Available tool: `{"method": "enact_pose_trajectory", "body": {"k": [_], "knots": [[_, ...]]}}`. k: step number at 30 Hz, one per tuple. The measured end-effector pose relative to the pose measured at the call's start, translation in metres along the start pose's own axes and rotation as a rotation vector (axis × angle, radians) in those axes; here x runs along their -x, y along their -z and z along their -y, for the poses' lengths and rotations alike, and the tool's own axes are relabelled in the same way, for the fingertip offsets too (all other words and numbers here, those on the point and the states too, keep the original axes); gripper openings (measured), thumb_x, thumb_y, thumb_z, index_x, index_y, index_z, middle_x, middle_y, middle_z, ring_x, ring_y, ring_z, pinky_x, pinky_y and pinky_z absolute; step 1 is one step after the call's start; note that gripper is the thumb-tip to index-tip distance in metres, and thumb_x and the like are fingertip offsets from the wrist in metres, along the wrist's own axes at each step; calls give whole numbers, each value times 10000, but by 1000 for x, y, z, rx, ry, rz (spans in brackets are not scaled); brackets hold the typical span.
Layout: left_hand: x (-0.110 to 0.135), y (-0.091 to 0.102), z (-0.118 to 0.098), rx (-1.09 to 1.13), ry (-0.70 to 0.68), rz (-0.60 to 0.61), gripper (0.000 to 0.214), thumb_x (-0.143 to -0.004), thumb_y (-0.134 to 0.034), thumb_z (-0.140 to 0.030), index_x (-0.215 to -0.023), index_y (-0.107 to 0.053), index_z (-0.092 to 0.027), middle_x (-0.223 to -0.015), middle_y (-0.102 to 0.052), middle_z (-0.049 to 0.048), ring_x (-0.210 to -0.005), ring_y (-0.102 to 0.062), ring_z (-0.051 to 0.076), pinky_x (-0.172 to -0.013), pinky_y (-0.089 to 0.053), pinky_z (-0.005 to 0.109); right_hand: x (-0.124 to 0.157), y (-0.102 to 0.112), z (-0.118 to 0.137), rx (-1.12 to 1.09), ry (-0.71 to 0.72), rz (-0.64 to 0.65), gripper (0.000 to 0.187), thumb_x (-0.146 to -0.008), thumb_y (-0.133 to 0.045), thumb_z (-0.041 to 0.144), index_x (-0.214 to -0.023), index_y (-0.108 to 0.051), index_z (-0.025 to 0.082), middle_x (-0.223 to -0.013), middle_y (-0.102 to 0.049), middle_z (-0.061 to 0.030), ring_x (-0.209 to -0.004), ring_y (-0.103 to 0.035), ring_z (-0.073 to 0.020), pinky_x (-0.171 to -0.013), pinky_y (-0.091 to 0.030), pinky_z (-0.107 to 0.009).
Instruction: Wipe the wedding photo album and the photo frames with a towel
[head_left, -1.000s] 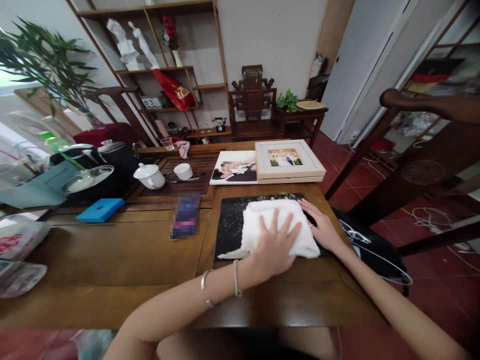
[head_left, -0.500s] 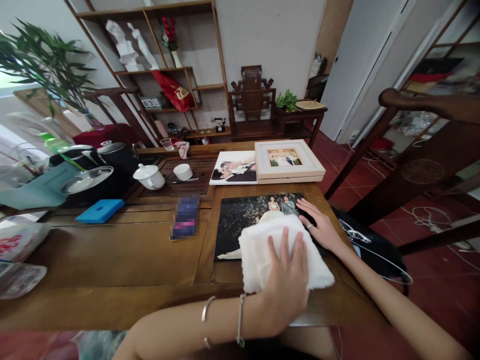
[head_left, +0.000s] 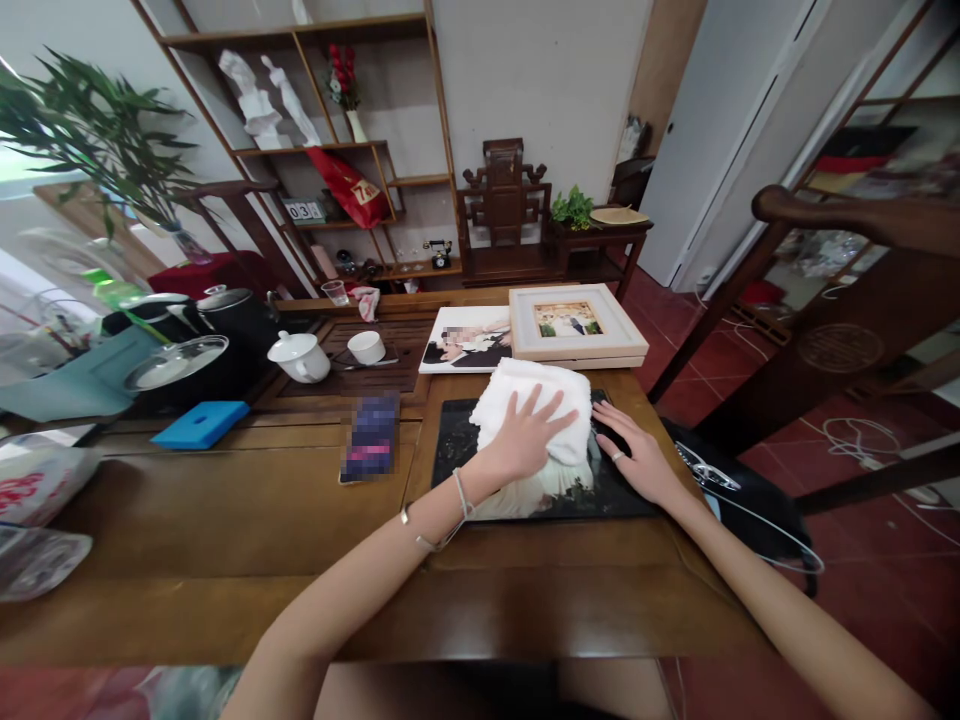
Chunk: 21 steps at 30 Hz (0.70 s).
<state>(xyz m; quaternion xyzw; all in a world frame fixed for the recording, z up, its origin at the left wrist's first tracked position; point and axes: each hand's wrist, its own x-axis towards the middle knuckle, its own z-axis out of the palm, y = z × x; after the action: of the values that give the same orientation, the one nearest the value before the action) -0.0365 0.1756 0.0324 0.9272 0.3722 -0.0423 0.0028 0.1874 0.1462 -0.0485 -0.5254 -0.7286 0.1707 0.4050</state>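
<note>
Nearest is the front part of the wooden table (head_left: pixel 352 560), and on it the dark photo panel (head_left: pixel 551 492) lies flat. The right hand (head_left: pixel 637 457) rests at the right side of the panel, fingers close together and thumb apart; I think it should hold firmly there, so that the panel does not slide. The left hand (head_left: pixel 525 440) is flat on the white cloth (head_left: pixel 529 376) with fingers spread wide, pinching nothing. The cloth covers the far middle of the panel and passes over its far edge. For wiping well, the pressure should probably be light and even, with strokes which overlap up to the corners. Just beyond are the unframed picture (head_left: pixel 469 342) and the framed picture (head_left: pixel 577 345); the cloth could push them, but whether it touches them I cannot tell
</note>
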Motion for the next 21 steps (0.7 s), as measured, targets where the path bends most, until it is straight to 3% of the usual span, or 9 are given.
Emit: {"method": "enact_pose_trajectory", "body": {"k": [5, 9, 12, 17, 21], "knots": [[32, -13, -10, 48, -70, -12, 860, -765, -528, -55, -1544, -266, -307, -1647, -137, 44, -1503, -77, 369, -1140, -199, 650, 0, 1, 4, 1, -21, 8, 390, -935, -515, 390, -1273, -639, 241, -1404, -589, -106, -1380, -467, -297, -1165, -344, -564], [51, -21, -13, 92, -102, -61, 896, -718, -508, -33, -1536, -286, -322, -1646, -151, 6, -1510, -79, 331, -1169, -166, 602, 0, 0, 5, 4, -22, 10, 382, -935, -516, 384, -1266, -638, 237, -1408, -584, -112, -1379, -469, -291, -1168, -335, -565], [34, -16, -2, 151, -87, -31, 867, -716, -513, -86, -1528, -305, -305, -1638, -191, -2, -1504, -124, 317, -1170, -179, 580, 1, -1, 3, -1, -16, -10, 376, -930, -518, 383, -1251, -649, 238, -1396, -595, -112, -1373, -475, -297, -1160, -349, -560], [-26, 5, 17, 303, 19, 45, 658, -856, -396, -203, -1508, -347, -268, -1571, -370, 9, -1453, -292, 230, -1144, -290, 476, 1, -3, 0, 1, 4, -21, 381, -920, -526, 374, -1247, -652, 225, -1395, -594, -121, -1352, -498, -296, -1148, -367, -544], [-51, 15, 20, 285, 34, 66, 596, -915, -332, -235, -1511, -346, -269, -1567, -377, 14, -1438, -324, 245, -1134, -302, 497, 1, -3, -1, 6, 7, -37, 361, -923, -524, 360, -1242, -656, 257, -1386, -604, -95, -1335, -517, -286, -1136, -387, -529]]}}
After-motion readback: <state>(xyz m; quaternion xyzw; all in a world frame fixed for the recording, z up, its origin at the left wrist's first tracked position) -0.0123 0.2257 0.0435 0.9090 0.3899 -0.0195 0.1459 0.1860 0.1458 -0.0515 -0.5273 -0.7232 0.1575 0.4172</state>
